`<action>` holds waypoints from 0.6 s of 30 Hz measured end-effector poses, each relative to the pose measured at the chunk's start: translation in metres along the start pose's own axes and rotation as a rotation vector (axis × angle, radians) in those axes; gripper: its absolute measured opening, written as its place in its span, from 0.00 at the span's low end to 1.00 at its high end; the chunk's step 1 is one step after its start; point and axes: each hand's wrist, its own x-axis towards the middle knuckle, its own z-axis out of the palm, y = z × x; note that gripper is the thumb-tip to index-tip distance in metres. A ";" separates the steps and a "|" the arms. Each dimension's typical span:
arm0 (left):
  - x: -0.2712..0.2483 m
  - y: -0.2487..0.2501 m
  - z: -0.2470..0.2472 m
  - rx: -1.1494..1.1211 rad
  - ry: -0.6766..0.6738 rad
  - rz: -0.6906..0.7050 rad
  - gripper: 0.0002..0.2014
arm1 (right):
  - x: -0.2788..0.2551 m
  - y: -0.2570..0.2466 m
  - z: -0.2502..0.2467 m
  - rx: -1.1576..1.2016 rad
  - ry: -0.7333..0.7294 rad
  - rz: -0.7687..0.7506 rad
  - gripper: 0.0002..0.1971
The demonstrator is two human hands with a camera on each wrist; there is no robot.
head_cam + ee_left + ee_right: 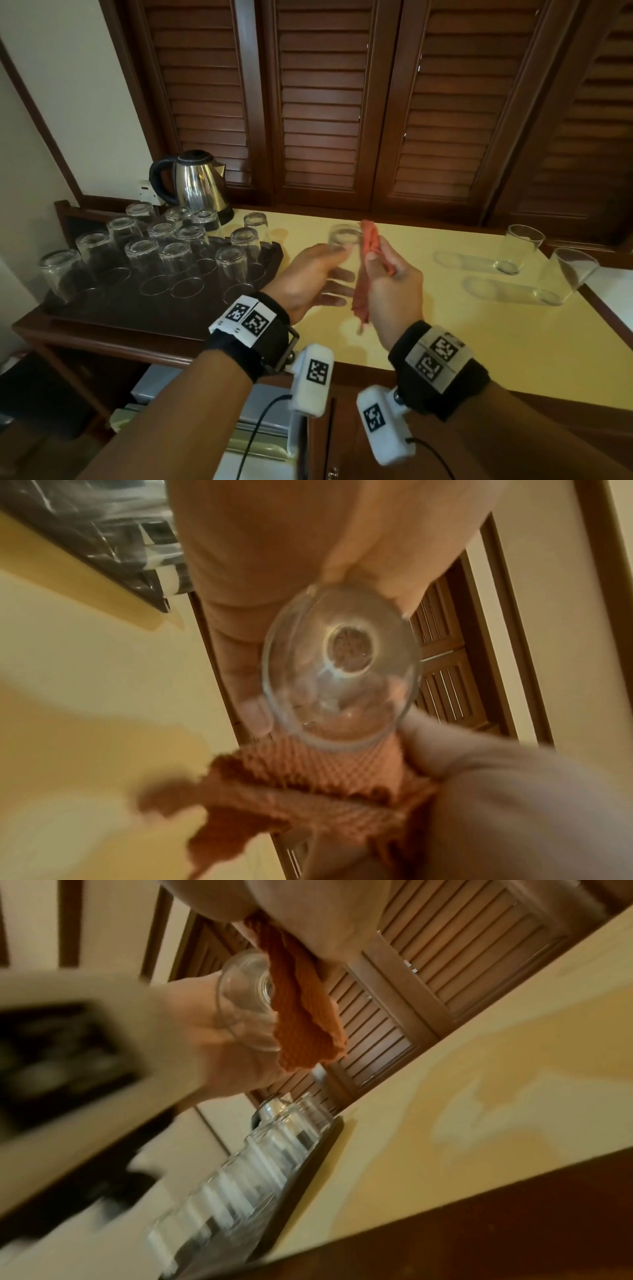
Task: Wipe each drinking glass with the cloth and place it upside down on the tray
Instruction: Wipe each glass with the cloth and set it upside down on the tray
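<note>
My left hand (317,274) grips a clear drinking glass (344,241) above the yellow counter, base up; the left wrist view looks into its mouth (342,666). My right hand (390,277) pinches an orange cloth (368,260) right beside the glass, its tail hanging down. In the right wrist view the cloth (301,1010) lies against the glass (245,1001). A dark tray (116,308) at the left carries several glasses standing upside down (174,267). Two more glasses (519,248) (565,274) stand upright on the counter at the right.
A steel kettle (195,185) stands behind the tray by the wall. Brown louvred doors (342,102) close off the back. The yellow counter (428,325) runs from the tray to the right edge, with a wooden front edge below my wrists.
</note>
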 end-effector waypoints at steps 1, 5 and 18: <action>-0.001 -0.002 0.001 0.031 -0.003 0.017 0.20 | 0.003 0.000 -0.002 0.002 0.017 0.014 0.20; 0.004 -0.004 -0.001 -0.024 0.121 0.031 0.29 | -0.018 0.008 0.006 -0.107 -0.120 -0.026 0.22; 0.002 -0.013 0.000 0.054 0.095 0.057 0.20 | 0.001 0.004 0.002 -0.104 -0.024 -0.039 0.21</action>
